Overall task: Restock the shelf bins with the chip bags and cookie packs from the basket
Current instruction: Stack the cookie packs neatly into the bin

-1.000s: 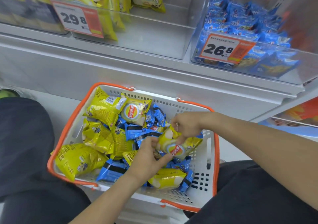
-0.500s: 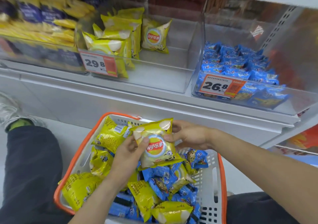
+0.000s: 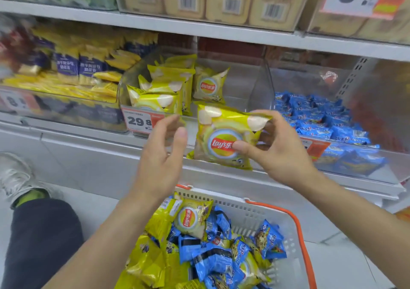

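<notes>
Now that the Lay's chip bag (image 3: 224, 137) is raised from the basket (image 3: 261, 213) to the chip bin (image 3: 250, 84), the right hand (image 3: 273, 148) alone pinches it; the left hand (image 3: 162, 153) has let go, fingers apart. Placement appears imminent.

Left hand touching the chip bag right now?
Apart. Head view shows shelf front between the open left hand and the chip bag, which only the right hand pinches.

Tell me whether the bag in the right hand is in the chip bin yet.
Not yet. The chip bag, pinched by the right hand, hangs outside the chip bin, in front of its clear front wall.
</notes>
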